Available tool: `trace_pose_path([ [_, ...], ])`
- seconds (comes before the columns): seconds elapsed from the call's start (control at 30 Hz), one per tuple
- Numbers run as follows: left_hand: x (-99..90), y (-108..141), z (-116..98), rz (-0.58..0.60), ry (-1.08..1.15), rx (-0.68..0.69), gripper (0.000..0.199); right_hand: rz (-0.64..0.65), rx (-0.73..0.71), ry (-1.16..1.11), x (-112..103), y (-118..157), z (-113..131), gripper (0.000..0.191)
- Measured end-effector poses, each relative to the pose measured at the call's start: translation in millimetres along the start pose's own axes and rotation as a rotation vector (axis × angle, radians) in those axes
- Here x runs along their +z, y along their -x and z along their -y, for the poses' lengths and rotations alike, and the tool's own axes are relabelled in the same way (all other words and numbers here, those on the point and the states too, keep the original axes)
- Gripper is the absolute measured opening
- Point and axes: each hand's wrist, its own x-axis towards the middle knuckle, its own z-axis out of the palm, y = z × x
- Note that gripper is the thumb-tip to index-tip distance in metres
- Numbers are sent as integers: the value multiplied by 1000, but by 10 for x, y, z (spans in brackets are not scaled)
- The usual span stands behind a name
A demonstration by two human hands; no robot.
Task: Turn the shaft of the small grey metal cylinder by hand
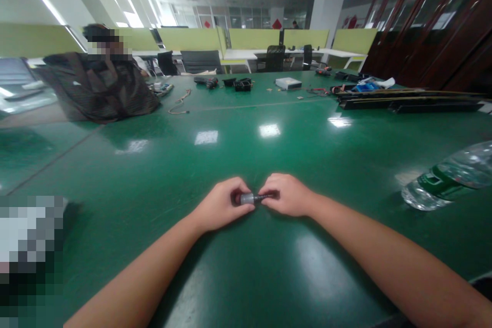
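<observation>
My left hand (226, 205) is closed around a small cylinder (247, 199) with a grey, shiny middle and a dark end inside my palm. From its right side runs a thin dark rod (263, 198) that looks ridged; whether the two are one piece I cannot tell. Fingers of my right hand (286, 195) pinch the rod's far end, partly hiding it. Both hands are low over the green tabletop (246, 154), thumbs towards me, with a narrow gap between them.
A clear water bottle (449, 179) lies on the right. A blurred-out object (26, 236) sits at the left edge. Farther back are a dark bag (103, 84), a cable (179, 105), a white box (288, 83) and long black strips (407, 101). Behind the bag is a person (107, 41).
</observation>
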Motion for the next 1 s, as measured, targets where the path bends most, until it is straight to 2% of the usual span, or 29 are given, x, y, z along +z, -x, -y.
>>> trace_pose_path([
  [1.0,-10,5,-13,5,11,-12,22,21,60,-37,-126,71,-98,11],
])
